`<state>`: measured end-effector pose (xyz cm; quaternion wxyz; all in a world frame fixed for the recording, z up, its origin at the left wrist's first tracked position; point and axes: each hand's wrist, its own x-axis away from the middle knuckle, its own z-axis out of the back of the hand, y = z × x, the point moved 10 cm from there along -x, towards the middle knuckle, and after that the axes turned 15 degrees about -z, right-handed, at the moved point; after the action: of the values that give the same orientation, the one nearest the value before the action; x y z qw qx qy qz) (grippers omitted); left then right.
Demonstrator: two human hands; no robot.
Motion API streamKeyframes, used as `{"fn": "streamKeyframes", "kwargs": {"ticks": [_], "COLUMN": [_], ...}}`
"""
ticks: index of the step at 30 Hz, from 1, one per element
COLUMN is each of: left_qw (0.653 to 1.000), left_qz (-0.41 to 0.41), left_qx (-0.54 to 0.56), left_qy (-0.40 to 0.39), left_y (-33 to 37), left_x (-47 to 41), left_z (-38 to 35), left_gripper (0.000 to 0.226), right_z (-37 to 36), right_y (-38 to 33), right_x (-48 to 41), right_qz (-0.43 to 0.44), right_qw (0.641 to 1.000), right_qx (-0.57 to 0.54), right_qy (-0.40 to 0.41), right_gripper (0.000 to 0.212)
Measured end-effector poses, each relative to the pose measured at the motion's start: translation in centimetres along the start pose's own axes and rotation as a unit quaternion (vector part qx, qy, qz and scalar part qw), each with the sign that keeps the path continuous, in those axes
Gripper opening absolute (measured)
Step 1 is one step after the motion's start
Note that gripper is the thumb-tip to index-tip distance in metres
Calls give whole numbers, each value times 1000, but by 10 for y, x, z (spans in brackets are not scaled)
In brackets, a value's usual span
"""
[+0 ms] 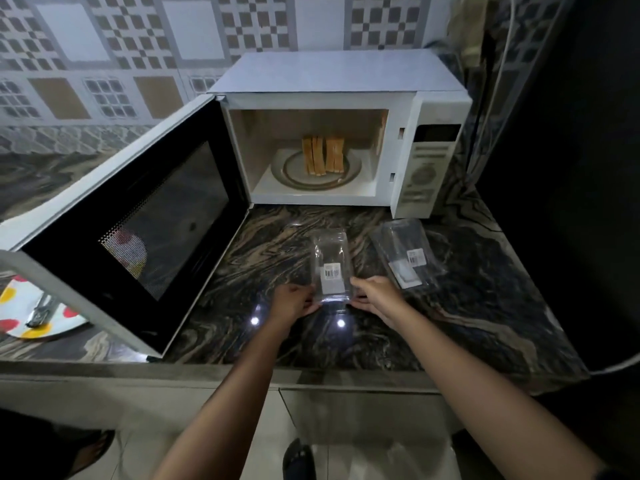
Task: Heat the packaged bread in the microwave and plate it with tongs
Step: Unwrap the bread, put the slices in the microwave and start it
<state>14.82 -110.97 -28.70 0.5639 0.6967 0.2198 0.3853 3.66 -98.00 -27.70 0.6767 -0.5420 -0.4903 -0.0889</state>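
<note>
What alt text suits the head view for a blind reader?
A left hand and right hand pinch the near end of a clear wrapper on a dark marbled counter, before an open white microwave with bread slices standing on its turntable. A second wrapper lies right; a spotted plate holding tongs sits left.

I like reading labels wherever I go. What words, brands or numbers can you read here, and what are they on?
No text here reads clearly enough to quote.
On the clear packet pinched by the left hand and right hand: barcode label, print too small.
On the second packet lying on the counter: white label, blurred.
On the microwave control panel: markings blurred, unreadable.
</note>
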Motion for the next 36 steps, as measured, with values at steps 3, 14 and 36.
{"fn": "streamKeyframes", "kwargs": {"ticks": [3,14,36], "left_qw": [1000,996,958], "left_qz": [-16,-51,-3], "left_qx": [-3,-67,-210], "left_qy": [-8,25,-197], "left_y": [0,-2,17], "left_x": [4,2,28], "left_z": [1,7,-149], "left_gripper": [17,18,94], "right_z": [5,5,169], "right_y": [4,6,-65], "right_x": [1,3,62], "right_qz": [2,13,122], "right_qw": [1000,996,930], "right_qx": [10,77,149], "right_qy": [1,53,314], "right_gripper": [19,19,49]}}
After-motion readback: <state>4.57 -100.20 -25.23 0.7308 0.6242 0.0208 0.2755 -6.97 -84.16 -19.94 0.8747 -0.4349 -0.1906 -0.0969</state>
